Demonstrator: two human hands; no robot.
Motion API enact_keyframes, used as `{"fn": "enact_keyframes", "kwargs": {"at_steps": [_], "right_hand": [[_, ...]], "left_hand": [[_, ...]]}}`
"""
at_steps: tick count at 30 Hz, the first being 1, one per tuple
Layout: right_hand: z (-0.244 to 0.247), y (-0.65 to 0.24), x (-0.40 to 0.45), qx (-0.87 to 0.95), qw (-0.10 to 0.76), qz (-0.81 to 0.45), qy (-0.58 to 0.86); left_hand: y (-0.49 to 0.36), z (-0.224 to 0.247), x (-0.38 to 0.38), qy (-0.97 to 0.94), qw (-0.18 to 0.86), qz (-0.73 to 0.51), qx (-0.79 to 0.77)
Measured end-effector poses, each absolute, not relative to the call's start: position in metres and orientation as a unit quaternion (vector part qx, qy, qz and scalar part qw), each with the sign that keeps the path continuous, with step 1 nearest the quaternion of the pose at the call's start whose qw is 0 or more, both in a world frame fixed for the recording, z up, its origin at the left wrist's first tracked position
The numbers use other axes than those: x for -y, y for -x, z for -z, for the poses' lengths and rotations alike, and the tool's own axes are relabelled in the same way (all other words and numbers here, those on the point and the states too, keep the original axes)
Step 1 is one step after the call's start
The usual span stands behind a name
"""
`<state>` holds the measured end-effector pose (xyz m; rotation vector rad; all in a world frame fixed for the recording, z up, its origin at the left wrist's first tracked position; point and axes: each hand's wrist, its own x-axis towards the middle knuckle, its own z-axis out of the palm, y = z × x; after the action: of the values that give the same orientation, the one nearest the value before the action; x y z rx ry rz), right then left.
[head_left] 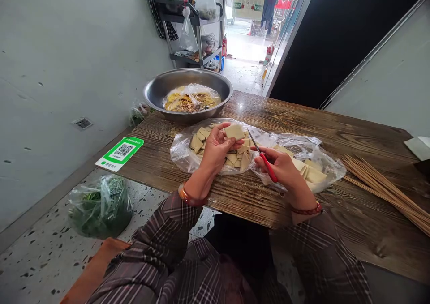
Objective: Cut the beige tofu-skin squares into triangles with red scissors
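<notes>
Sheet (234,132) above worktop (242,201), in from near edge

Left hand (215,149) pinches it over bagged pieces (231,159). Probably light, soft, tearable; hold by margin. Right hand (281,167) curls round red-handled scissors (268,166); blade gap unclear.

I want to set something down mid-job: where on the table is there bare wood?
Bare wood shows right of the steel basin, behind the right bag; between the QR card, basin and left bag; and between the right bag, sticks and right sleeve. The middle is crowded: both bags, left hand with a pale piece, right hand with scissors.
</notes>
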<state>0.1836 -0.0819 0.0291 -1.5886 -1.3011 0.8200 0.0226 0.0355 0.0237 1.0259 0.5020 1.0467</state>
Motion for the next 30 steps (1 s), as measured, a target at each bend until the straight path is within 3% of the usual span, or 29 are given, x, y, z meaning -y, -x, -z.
{"fn": "enact_keyframes", "kwargs": {"at_steps": [13, 21, 30], "right_hand": [[-0.030, -0.181, 0.082, 0.528, 0.461, -0.329, 0.633], [-0.033, -0.181, 0.084, 0.539, 0.444, -0.331, 0.634], [-0.029, -0.182, 0.084, 0.553, 0.434, -0.331, 0.629]], "left_hand": [[-0.024, -0.018, -0.039, -0.513, 0.617, -0.520, -0.294], [-0.024, -0.025, -0.037, -0.426, 0.713, -0.497, -0.251], [-0.022, -0.028, -0.035, -0.424, 0.732, -0.459, -0.270]]}}
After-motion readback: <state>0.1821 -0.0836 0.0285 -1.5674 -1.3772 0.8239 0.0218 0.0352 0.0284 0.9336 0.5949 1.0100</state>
